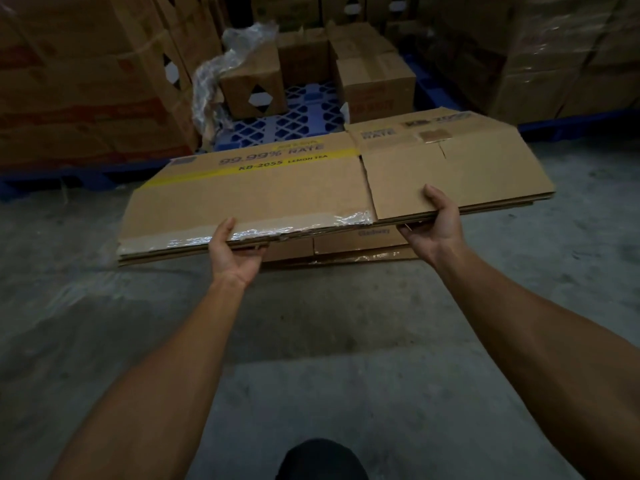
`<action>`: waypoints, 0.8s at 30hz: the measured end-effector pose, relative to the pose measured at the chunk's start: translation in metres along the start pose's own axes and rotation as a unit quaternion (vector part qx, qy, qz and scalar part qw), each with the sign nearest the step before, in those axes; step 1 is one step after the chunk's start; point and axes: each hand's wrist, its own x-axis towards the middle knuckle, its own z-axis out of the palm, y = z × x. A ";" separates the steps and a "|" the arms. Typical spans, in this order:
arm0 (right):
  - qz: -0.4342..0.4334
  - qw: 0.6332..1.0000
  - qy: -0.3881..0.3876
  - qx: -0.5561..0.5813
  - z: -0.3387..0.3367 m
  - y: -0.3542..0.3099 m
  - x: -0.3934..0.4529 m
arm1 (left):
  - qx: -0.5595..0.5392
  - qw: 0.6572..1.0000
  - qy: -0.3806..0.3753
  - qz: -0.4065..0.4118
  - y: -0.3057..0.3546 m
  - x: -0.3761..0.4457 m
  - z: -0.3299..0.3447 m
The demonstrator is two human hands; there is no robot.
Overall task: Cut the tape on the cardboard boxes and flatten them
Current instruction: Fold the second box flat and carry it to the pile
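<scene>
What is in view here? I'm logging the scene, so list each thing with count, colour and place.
flattened box: one, brown with a yellow stripe, held level at its near edge
flat cardboard: a few sheets, brown, on the floor beneath it
small boxes: several, brown, on the pallet behind
pallet: one, blue, far centre
plastic wrap: one clump, clear, left of the small boxes
stacked cartons: brown, far left and right
floor: grey concrete
left hand: grips the near edge
right hand: grips the near edge
</scene>
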 end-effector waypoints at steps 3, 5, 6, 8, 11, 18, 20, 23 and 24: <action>0.004 1.000 0.001 0.009 -0.001 0.000 0.029 | -0.007 1.000 -0.010 -0.013 -0.009 0.025 0.012; 0.005 1.000 -0.004 0.014 -0.008 0.001 0.050 | -0.006 1.000 -0.015 -0.015 -0.019 0.043 0.017; 0.008 1.000 -0.011 0.017 -0.015 0.005 0.064 | -0.006 1.000 -0.015 -0.016 -0.026 0.054 0.016; 0.011 0.999 -0.028 0.031 -0.030 0.014 0.097 | -0.003 1.000 -0.022 -0.020 -0.045 0.086 0.014; 0.036 0.999 -0.021 0.030 -0.059 0.034 0.144 | 0.010 1.000 -0.007 -0.027 -0.080 0.127 0.003; 0.121 0.991 0.057 -0.019 -0.134 0.095 0.224 | 0.020 0.993 0.061 -0.101 -0.156 0.196 -0.055; 0.140 0.986 0.086 -0.016 -0.158 0.111 0.241 | 0.041 0.986 0.092 -0.132 -0.174 0.214 -0.074; 0.166 0.982 0.087 -0.026 -0.165 0.125 0.268 | 0.097 0.978 0.116 -0.144 -0.176 0.243 -0.080; 0.175 0.979 0.092 -0.046 -0.163 0.128 0.278 | 0.138 0.970 0.138 -0.144 -0.174 0.255 -0.077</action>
